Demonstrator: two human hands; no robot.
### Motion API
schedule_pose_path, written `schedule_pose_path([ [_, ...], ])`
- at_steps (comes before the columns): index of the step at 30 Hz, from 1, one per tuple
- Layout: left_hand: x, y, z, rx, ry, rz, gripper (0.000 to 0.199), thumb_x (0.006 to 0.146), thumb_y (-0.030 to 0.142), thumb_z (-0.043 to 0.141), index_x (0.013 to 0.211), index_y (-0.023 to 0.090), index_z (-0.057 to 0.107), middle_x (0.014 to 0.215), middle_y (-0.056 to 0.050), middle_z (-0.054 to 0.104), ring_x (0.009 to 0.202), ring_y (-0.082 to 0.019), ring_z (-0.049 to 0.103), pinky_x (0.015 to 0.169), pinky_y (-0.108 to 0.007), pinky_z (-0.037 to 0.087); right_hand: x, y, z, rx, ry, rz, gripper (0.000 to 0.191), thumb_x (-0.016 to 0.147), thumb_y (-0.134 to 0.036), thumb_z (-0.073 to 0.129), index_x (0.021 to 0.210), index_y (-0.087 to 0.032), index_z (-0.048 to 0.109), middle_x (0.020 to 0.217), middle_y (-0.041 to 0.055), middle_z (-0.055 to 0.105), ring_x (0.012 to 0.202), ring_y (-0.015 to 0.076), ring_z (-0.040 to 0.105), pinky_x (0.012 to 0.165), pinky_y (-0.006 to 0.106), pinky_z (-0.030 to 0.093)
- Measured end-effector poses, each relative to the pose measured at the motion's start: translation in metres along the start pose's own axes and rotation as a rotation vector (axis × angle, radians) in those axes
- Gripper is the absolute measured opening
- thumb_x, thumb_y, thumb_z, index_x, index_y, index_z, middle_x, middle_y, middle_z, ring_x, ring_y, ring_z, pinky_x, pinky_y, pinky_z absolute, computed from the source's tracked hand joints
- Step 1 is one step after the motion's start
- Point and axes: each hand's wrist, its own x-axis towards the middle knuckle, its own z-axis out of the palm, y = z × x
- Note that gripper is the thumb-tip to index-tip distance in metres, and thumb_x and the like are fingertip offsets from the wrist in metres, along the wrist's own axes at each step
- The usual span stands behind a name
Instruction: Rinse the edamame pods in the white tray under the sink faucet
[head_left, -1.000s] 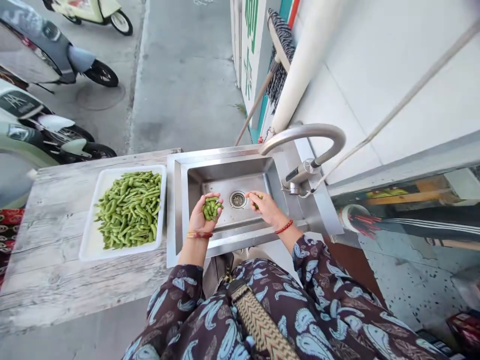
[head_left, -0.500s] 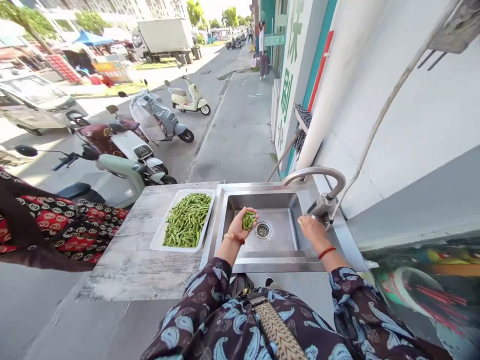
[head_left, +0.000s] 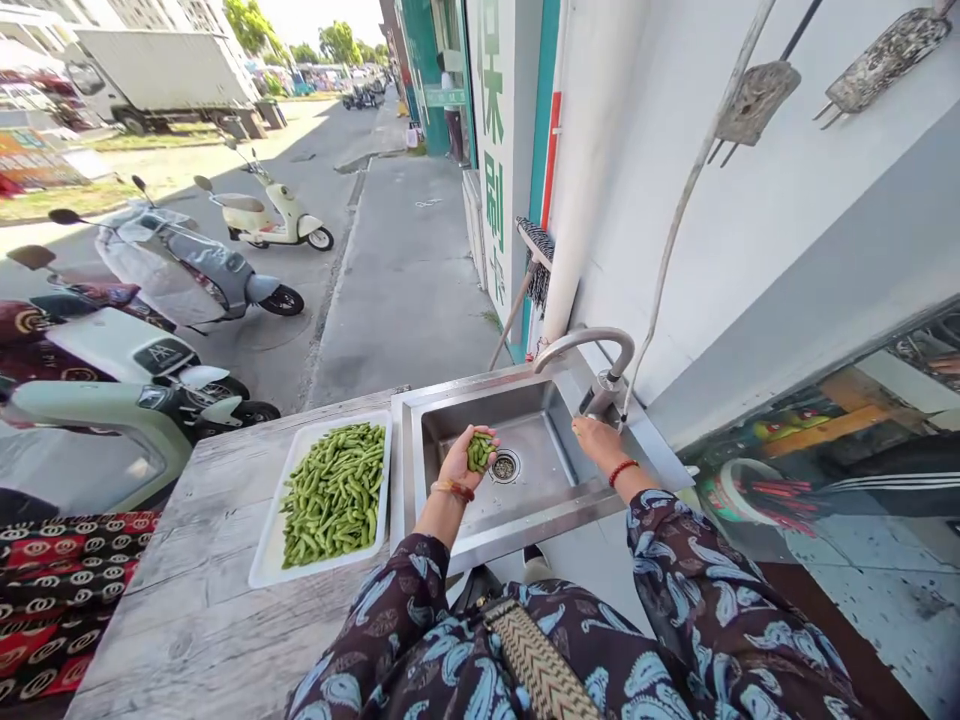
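Observation:
My left hand (head_left: 457, 466) is over the sink basin, palm up, with its fingers cupped around a small handful of green edamame pods (head_left: 480, 452). To the right, my right hand (head_left: 598, 443) is close to the base of the curved metal faucet (head_left: 602, 395), just below its lever. Its fingers are curled in; whether they touch the lever or hold something small I cannot make out. No water shows at the spout. A white tray (head_left: 262, 570) heaped with edamame pods (head_left: 334, 495) rests on the wooden counter left of the steel sink (head_left: 442, 545).
A wall with a hanging cable (head_left: 667, 260) and plugs (head_left: 759, 100) rises on my right. Behind the sink a mop (head_left: 536, 255) leans by a white pipe. Parked scooters (head_left: 187, 260) line the road at left. A patterned red and black cloth (head_left: 67, 600) is beside the counter.
The view has turned right and tilted, so the counter and sink appear further left. My left hand still holds the pods; my right hand stays near the faucet base, now nearer its lever.

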Motion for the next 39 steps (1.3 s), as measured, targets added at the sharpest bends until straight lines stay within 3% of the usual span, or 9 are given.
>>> schedule_pose_path([
  [9,0.019,-0.011,0.024,-0.021,0.030,0.043,0.022,0.097,0.030,0.053,0.084,0.015,0.063,0.089,-0.006,0.071,0.071,-0.015,0.070,0.049,-0.022,0.055,-0.004,0.033,0.005,0.116,0.077,-0.090,0.031,0.104,-0.028,0.036,0.112,-0.023,0.065,0.109,0.0067,0.072,0.095,0.0179,0.066,0.073,0.025,0.043],
  [17,0.039,-0.030,0.047,-0.046,-0.004,0.049,0.020,0.094,0.032,0.057,0.086,0.015,0.064,0.092,-0.007,0.071,0.074,-0.016,0.070,0.052,-0.022,0.054,0.001,0.051,0.012,0.329,0.148,-0.205,0.031,0.101,-0.030,0.038,0.104,-0.021,0.068,0.104,0.0085,0.074,0.096,0.0216,0.067,0.081,0.029,0.047],
  [31,0.071,-0.049,0.070,-0.046,-0.013,-0.010,0.022,0.094,0.034,0.058,0.086,0.014,0.065,0.089,-0.008,0.071,0.072,-0.016,0.070,0.054,-0.023,0.054,0.002,0.064,0.016,0.509,0.220,-0.201,0.037,0.098,-0.040,0.037,0.103,-0.019,0.068,0.105,0.0114,0.075,0.096,0.0246,0.069,0.089,0.036,0.050],
  [39,0.077,-0.051,0.067,-0.042,-0.012,-0.016,0.023,0.094,0.033,0.057,0.086,0.014,0.065,0.089,-0.009,0.070,0.072,-0.016,0.069,0.054,-0.023,0.054,0.006,0.055,0.010,0.478,0.187,-0.182,0.035,0.098,-0.038,0.038,0.102,-0.020,0.068,0.105,0.0117,0.074,0.099,0.0248,0.068,0.090,0.036,0.050],
])
